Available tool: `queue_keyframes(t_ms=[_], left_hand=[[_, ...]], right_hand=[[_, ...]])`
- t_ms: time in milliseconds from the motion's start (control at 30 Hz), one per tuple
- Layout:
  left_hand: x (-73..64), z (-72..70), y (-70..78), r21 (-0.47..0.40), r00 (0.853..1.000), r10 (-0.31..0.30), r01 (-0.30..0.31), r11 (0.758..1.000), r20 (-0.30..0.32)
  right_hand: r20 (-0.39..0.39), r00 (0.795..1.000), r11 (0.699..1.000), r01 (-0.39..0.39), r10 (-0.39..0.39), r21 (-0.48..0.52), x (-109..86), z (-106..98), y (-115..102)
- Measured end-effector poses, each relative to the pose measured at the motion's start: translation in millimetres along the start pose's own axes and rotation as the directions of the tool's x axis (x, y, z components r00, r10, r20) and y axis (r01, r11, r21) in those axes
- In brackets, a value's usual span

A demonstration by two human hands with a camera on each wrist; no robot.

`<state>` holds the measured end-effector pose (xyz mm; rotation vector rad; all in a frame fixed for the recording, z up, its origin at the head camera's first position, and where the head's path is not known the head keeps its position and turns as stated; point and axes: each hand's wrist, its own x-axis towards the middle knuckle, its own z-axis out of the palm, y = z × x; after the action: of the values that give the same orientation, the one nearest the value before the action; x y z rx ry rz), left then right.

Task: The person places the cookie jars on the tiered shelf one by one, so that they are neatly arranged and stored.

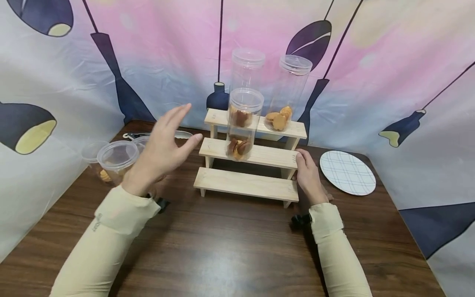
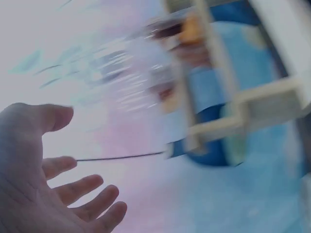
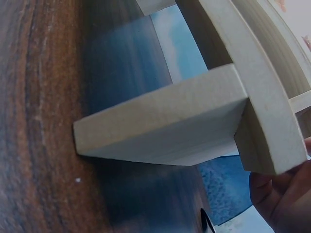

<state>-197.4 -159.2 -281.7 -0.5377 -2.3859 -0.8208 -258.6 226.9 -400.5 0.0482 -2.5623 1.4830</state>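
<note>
Head view: the left hand [image 1: 161, 142] has its fingers loosely spread and empty, left of the wooden stand [image 1: 245, 182], while the right hand [image 1: 307, 175] grips the right end of the middle shelf [image 1: 272, 156]. That hold would serve best as a light, level brace, since a tug could rock the tall jars. The front jar [image 1: 243, 128] stands upright on the middle shelf, the two back jars [image 1: 285, 95] on the top shelf [image 1: 219, 117]; any shift should be slow and even. Further out, a plate [image 1: 348, 172] lies on the tabletop [image 1: 208, 247] at right.
</note>
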Motion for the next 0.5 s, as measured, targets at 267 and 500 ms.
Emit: queue_keyframes(t_ms=[267, 500], left_hand=[[-5.6, -68.4, 10.6, 0.168, 0.996, -0.001, -0.014, 0.986, 0.09], [-20.0, -95.0, -8.9, 0.202, 0.999, -0.03, 0.023, 0.979, 0.033]], right_hand=[[0.009, 1.0, 1.0, -0.006, 0.006, 0.005, -1.2, -0.3, -1.8], [-0.007, 1.0, 1.0, -0.004, 0.004, 0.01, -0.6, 0.4, -0.1]])
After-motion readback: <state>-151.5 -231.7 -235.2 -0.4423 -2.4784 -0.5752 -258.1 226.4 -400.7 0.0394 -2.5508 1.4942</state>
